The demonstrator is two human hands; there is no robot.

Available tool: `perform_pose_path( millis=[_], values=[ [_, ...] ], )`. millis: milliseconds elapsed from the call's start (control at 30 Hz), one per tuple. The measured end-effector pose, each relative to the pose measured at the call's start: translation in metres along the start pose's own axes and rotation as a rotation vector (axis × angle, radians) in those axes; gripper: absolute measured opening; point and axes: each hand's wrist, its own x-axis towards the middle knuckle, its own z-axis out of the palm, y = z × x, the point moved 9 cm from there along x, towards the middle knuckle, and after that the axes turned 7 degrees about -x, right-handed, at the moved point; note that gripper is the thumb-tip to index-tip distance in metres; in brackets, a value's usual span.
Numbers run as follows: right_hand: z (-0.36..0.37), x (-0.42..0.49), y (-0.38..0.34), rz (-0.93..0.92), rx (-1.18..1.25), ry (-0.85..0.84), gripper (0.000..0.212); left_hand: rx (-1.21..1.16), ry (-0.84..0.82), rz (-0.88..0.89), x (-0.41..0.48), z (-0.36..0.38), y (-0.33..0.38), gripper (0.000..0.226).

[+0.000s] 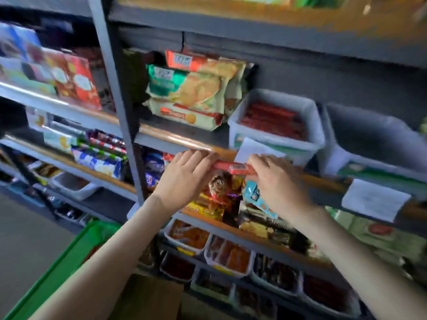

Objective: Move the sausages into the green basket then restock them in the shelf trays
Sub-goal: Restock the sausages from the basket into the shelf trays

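Holding 1 red sausage bundle (223, 166) in 2 curled grips, left grip (184, 176) and right grip (277, 179), at shelf edge (159, 135) below 2 white trays: sausage-filled tray (317, 132), neighbouring tray (342, 155); 1 green basket (57, 271) lower-left.

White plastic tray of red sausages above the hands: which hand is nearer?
Right. The right hand is just below the white tray; the left hand is further left. Both grip a red sausage pack.
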Motion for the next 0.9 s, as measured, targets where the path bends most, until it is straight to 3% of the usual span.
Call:
perform_pose_path(
  millis=[133,267,400,633,767,900],
  values=[
    [-0.019,0.005,0.053,0.088,-0.022,0.003,0.014,-0.060,-0.043,0.017,0.048,0.011,0.004,0.035],
    [-0.030,0.015,0.095,0.271,0.046,0.011,0.020,-0.079,-0.150,-0.005,0.077,0.035,-0.012,0.047],
    [-0.007,0.049,0.132,0.419,0.171,-0.172,0.029,-0.102,-0.172,0.051,0.096,0.047,-0.029,0.054],
    [0.101,0.085,0.123,0.257,0.155,-0.689,0.027,-0.183,-0.222,0.105,0.108,0.074,-0.066,0.048],
    [0.114,0.088,0.121,0.105,0.104,-0.781,0.037,-0.272,-0.285,0.128,0.104,0.098,-0.074,0.050],
    [0.112,0.096,0.121,0.065,0.032,-0.731,0.044,-0.299,-0.300,0.152,0.106,0.111,-0.077,0.056]
  ],
)
